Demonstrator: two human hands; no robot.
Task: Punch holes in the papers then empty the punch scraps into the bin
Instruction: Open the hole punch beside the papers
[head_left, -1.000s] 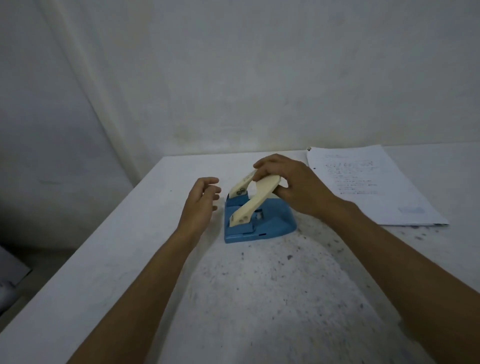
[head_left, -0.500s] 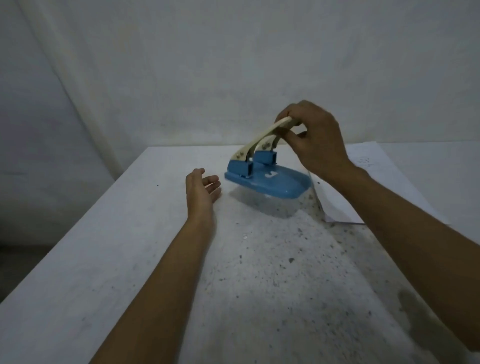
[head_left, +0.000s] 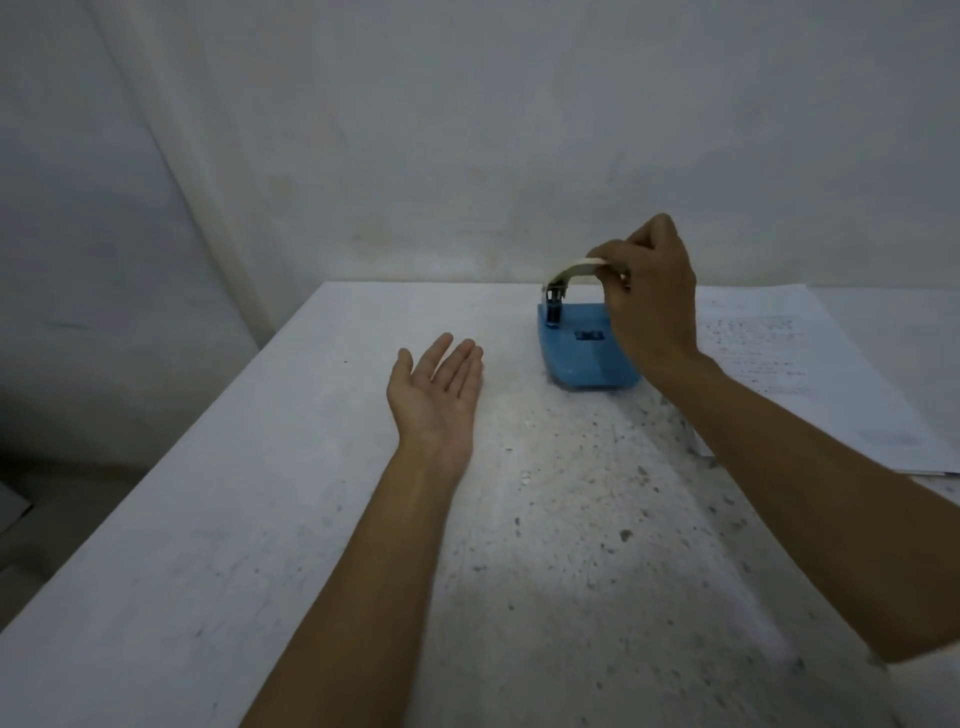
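1. Head view: right hand (head_left: 652, 306) pinches the cream lever of the blue hole punch (head_left: 584, 348), beside the papers (head_left: 810, 374); left hand (head_left: 436, 395) lies open, palm up, on the table (head_left: 260, 493)
2. Progress: scraps apparently not yet binned; no bin visible

Nothing I can read; the papers (head_left: 810, 364) right of my hole punch (head_left: 587, 353) carry blurred lines; its dark label (head_left: 589, 335) is illegible.
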